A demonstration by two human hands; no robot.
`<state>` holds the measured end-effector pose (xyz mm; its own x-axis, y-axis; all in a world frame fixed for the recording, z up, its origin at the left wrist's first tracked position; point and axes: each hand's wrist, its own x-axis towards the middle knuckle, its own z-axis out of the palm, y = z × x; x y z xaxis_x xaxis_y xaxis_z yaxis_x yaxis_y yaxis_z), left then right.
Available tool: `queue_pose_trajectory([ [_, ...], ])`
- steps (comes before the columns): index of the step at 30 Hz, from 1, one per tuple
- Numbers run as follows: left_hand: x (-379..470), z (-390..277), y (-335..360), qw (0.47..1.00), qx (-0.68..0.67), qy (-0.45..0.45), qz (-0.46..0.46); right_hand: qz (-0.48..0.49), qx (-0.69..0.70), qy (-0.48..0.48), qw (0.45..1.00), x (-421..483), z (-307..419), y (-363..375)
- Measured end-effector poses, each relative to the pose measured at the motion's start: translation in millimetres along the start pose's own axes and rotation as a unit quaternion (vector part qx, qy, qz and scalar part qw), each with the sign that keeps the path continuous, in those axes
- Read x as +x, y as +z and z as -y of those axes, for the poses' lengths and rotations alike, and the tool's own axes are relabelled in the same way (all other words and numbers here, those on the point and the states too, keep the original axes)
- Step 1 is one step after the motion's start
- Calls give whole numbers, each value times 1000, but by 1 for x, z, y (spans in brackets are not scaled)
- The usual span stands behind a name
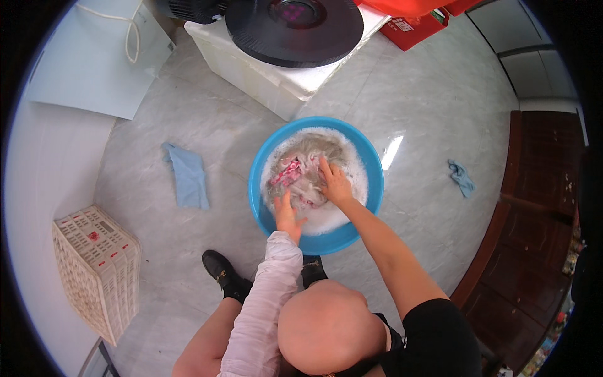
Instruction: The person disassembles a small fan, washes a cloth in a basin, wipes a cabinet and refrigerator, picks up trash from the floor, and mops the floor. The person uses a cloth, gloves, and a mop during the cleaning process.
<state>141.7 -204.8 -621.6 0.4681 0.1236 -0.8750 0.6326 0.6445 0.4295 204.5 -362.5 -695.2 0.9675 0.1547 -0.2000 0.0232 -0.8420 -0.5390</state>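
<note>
A round blue plastic basin (256,198) stands on the floor before me, holding sudsy, cloudy water (325,141). White foam rings the inner wall. Wet fabric with a pink-and-white pattern (287,173) floats in the middle, beside paler whitish cloth (306,188). My left hand (288,217), below a white ruched sleeve, is over the near-left side of the water, fingers apart, close to the cloth. On the right, my right hand (337,184) rests its spread fingertips at the edge of the wet cloth. Neither hand visibly grips any of it.
Behind the basin, a white foam box (254,87) carries a round black fan-like appliance (297,33). Light-blue cloths lie left (188,176) and right (461,178) on the grey tile floor. A white plastic basket (99,268) stands left, dark wooden cabinets (527,231) right, a red carton (414,28) at the back.
</note>
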Motion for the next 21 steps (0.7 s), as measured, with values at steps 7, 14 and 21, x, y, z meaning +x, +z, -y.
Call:
queue_pose_trajectory([
  [7, -13, 0, 39, 976, -89, -178, 85, 125, 281, 68, 949, -17, 39, -52],
  [14, 15, -20, 21, 957, -195, -144, 161, 137, 374, -138, 907, -115, 65, -120],
  [21, 29, 2, 4, 981, -56, -68, 172, 218, 484, 45, 846, -113, 45, -168],
])
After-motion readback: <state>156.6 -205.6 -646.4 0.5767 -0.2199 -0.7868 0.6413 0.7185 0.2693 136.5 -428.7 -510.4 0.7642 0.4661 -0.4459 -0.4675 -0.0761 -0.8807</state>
